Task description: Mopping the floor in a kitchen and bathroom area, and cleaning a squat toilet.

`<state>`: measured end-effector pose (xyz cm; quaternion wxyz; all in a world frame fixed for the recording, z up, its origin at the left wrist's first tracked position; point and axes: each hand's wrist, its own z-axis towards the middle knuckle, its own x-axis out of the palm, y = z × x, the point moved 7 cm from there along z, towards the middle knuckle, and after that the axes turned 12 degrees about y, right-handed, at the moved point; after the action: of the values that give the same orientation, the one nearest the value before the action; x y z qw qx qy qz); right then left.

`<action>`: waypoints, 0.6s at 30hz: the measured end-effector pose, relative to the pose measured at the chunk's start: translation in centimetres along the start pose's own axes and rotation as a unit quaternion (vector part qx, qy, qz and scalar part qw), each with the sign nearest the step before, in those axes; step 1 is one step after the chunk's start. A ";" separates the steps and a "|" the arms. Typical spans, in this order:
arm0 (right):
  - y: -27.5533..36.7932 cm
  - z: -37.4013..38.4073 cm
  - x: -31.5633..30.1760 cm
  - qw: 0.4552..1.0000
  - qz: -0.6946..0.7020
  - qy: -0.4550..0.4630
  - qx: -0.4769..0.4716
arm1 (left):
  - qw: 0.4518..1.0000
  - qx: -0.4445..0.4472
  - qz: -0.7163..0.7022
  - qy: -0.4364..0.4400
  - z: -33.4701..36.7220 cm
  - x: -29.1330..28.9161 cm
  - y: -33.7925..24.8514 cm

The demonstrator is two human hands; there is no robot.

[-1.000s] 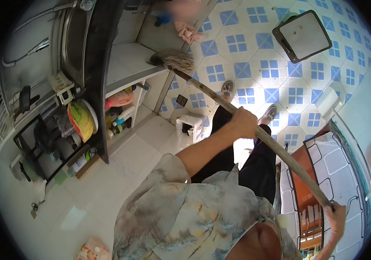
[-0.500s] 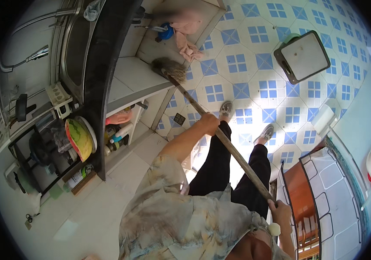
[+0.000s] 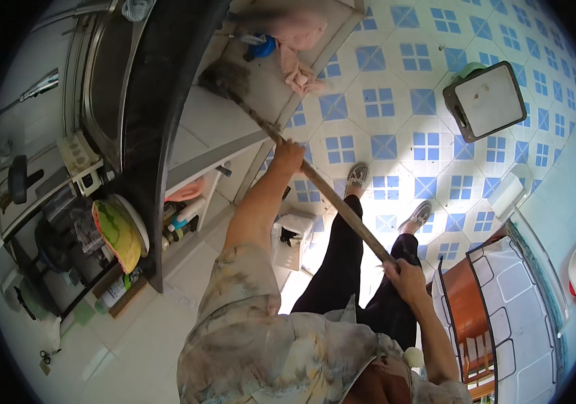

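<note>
I hold a long wooden broom handle [image 3: 328, 196] in both hands. My left hand [image 3: 289, 157] grips it high up, arm stretched forward. Closer to my body, my right hand [image 3: 404, 276] is closed around its lower end. The grey bristle head [image 3: 224, 77] lies on the white floor of the recess under the black counter [image 3: 156, 114], near a pink cloth [image 3: 300, 73] and a blue object [image 3: 262, 47]. My feet in grey shoes [image 3: 357, 179] stand on the blue-and-white tiled floor [image 3: 396, 108].
A steel sink [image 3: 103, 87] sits in the counter at the left, with plates [image 3: 121, 232] and bottles [image 3: 181, 217] below. A square white-lidded bin [image 3: 485, 101] stands on the tiles. A small white stool [image 3: 295, 237] is by my legs, an orange chair [image 3: 464, 306] at the right.
The broom head has slid further in under the counter, toward the pink cloth. Both hands have followed along the handle, and my left arm is more stretched out.
</note>
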<state>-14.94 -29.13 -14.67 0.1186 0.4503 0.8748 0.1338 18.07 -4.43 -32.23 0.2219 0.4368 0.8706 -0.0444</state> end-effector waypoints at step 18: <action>-20.7 -22.7 2.0 0.995 -0.040 -0.073 0.049 | 0.943 0.284 0.032 0.169 -13.7 -6.2 -23.4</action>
<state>-39.16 -41.97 -0.68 0.1653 0.4292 0.8864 0.0533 -1.73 -19.68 -20.01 -0.0602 0.5102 0.8323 -0.2081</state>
